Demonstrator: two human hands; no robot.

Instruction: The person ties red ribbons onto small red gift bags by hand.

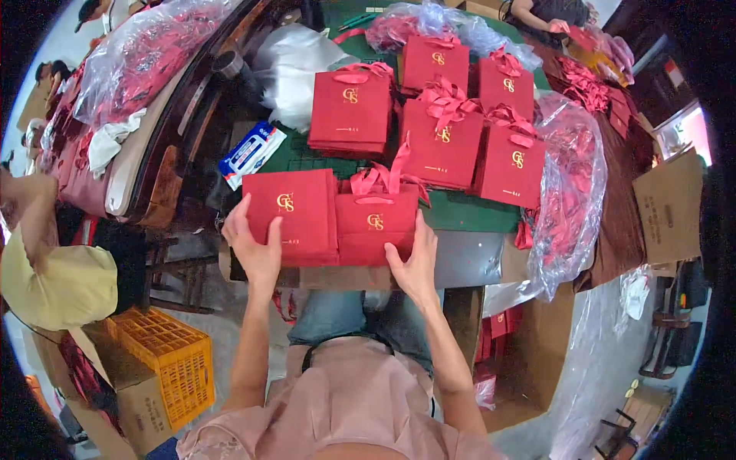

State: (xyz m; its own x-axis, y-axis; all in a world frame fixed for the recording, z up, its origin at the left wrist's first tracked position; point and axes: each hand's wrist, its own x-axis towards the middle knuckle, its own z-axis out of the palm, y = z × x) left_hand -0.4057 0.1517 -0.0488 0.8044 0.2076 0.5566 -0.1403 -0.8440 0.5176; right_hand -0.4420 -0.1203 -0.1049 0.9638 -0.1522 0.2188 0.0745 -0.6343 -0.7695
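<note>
Two stacks of red paper gift bags lie side by side at the table's front edge. My left hand grips the outer edge of the left stack, its thumb on the top bag and its fingers along the side. The right stack has pink ribbon handles pointing away from me, and its lower part looks folded or creased. Around its right edge is my right hand, thumb on top, the other fingers partly hidden behind the edge. The inner edges of the two stacks touch.
Several more red bag stacks stand behind on the green mat. A blue-and-white wipes pack lies left, near crumpled white plastic. Clear plastic with red ribbons borders the right. An orange crate sits lower left; other people work nearby.
</note>
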